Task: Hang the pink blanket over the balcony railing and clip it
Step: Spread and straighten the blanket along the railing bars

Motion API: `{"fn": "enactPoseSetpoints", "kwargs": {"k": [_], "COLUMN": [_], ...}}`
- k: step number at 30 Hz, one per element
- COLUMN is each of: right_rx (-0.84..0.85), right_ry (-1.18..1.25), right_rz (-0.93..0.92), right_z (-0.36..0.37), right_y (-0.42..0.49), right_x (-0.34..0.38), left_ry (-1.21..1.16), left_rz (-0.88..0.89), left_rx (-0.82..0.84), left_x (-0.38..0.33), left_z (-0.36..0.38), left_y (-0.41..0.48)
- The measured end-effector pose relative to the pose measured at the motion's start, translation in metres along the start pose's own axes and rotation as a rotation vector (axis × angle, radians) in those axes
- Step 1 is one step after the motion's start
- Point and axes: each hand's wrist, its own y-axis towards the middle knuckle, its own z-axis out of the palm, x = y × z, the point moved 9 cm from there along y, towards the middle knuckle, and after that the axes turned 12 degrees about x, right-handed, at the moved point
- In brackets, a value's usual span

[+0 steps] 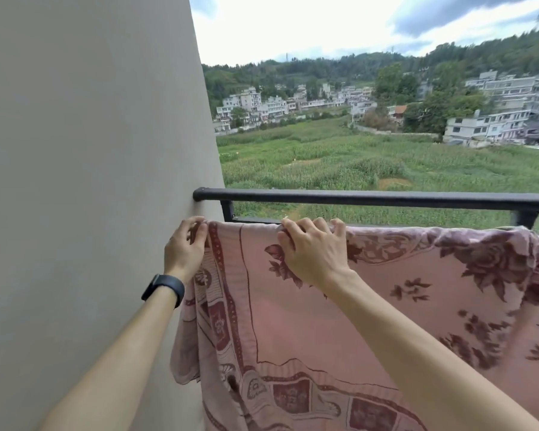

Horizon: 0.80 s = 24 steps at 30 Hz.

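In the head view, the pink blanket (371, 306) is already draped just below the top bar of the railing (371, 198). Our left hand (185, 247) pinches its corner at the railing's end by the wall (91, 150). Our right hand (311, 247) curls over the fold beside it. We see no clip, so clipping remains.

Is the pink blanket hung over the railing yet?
Hung: the pink blanket drapes over a lower bar under the top rail; left hand and right hand grip its fold.
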Motion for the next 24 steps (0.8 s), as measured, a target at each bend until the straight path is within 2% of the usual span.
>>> {"fn": "enactPoseSetpoints", "kwargs": {"k": [4,10,12,15,21,24], "right_rx": [-0.103,-0.164,-0.188,-0.216,-0.293,-0.308], "right_ry": [-0.181,-0.217,-0.215,-0.275,-0.29,-0.198], "right_rz": [0.004,0.045,0.114,0.214,0.314,0.411], "right_z": [-0.012,-0.034,-0.045,-0.059,-0.078,-0.081], "right_y": [-0.008,-0.039,-0.052,-0.079,-0.129,-0.142], "right_x": [-0.002,-0.028,-0.049,-0.092,-0.138,-0.147], "left_ry": [-0.053,-0.02,-0.007,0.151,0.2,0.388], "left_rz": [0.052,0.191,0.234,0.294,0.458,0.403], "left_rx": [-0.04,-0.019,0.061,0.24,0.244,0.362], "left_x": [-0.011,-0.061,-0.081,-0.105,-0.155,-0.147], "left_z": [-0.015,-0.014,-0.004,0.029,0.066,0.086], "left_y": [-0.002,-0.003,0.002,0.001,-0.026,-0.038]}}
